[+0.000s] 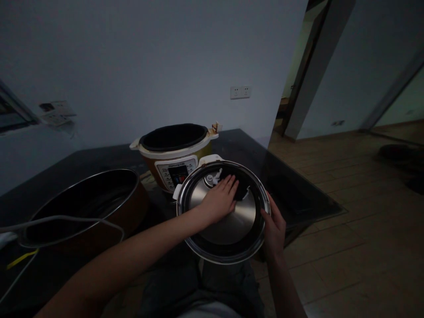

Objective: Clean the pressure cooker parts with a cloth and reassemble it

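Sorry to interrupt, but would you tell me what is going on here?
The right hand grips a lid by its rim, inner side toward the camera. The left hand lies palm down on that side, beside or over something dark, perhaps a cloth. The cooker stands open on the table, near a large pan.

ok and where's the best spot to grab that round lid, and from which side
Probably the right edge of the lid, coming from the right, where the right hand holds it. The rim there gives a curved edge to pinch, and the lid is tilted with its inner face towards the wearer. The left hand lies over that face, so the middle suits a grip less.
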`<state>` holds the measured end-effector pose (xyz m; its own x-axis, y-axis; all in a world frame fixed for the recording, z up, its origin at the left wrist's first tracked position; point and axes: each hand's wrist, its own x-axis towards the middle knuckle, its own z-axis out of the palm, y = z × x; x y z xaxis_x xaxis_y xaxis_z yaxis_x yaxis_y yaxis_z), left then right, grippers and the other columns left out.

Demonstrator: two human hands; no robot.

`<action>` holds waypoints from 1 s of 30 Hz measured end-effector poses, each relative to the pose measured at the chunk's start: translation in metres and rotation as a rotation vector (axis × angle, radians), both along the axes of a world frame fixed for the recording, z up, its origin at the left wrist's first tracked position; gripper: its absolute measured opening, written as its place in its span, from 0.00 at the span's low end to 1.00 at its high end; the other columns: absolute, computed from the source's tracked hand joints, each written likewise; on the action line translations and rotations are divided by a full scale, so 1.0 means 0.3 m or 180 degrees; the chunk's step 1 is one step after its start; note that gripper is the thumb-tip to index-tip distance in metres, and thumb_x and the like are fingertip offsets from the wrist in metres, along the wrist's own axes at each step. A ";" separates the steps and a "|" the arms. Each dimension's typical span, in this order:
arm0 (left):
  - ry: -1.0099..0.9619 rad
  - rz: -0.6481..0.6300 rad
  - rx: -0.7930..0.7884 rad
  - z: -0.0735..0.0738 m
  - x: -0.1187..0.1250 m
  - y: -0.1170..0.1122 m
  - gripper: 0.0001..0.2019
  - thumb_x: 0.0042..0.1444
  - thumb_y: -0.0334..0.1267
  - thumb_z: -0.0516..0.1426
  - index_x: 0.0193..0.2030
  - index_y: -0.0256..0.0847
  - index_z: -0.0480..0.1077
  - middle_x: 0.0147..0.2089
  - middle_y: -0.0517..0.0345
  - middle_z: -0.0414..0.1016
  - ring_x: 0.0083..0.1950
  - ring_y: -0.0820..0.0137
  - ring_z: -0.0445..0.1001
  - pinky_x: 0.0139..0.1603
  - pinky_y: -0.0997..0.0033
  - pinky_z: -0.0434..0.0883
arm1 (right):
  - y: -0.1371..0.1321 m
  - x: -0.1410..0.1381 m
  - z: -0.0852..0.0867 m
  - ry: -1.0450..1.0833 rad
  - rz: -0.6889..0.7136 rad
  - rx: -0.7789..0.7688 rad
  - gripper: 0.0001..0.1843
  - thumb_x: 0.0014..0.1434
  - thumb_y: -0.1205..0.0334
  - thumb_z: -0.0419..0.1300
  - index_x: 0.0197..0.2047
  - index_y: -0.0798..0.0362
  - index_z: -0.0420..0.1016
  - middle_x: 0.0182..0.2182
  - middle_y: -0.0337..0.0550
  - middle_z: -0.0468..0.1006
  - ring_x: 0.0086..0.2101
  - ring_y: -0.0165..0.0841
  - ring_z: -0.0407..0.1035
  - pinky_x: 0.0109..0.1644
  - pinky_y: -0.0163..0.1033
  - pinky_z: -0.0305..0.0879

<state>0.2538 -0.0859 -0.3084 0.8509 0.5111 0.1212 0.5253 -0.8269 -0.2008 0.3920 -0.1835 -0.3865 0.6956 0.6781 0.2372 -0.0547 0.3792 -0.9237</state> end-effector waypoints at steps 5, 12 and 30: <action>-0.0059 0.0036 0.0118 -0.016 -0.016 -0.007 0.30 0.63 0.41 0.49 0.68 0.23 0.52 0.71 0.32 0.48 0.73 0.53 0.47 0.69 0.56 0.52 | -0.003 -0.002 0.013 -0.0082 -0.0003 -0.0040 0.27 0.55 0.58 0.60 0.58 0.50 0.72 0.60 0.45 0.70 0.61 0.43 0.60 0.66 0.51 0.50; 0.0076 -0.0605 -0.0234 -0.017 -0.164 -0.062 0.27 0.63 0.42 0.51 0.67 0.35 0.56 0.72 0.40 0.49 0.72 0.56 0.48 0.68 0.56 0.56 | -0.005 -0.006 0.017 -0.0047 -0.0001 -0.0021 0.26 0.55 0.59 0.60 0.58 0.49 0.72 0.59 0.44 0.71 0.60 0.43 0.61 0.66 0.52 0.51; -0.0068 -0.0564 -0.0340 -0.049 -0.160 -0.053 0.32 0.62 0.43 0.52 0.69 0.31 0.49 0.73 0.39 0.42 0.74 0.57 0.41 0.70 0.56 0.51 | -0.005 -0.006 0.019 -0.0108 -0.0035 -0.0015 0.26 0.54 0.60 0.61 0.57 0.49 0.73 0.59 0.44 0.71 0.60 0.42 0.61 0.66 0.51 0.50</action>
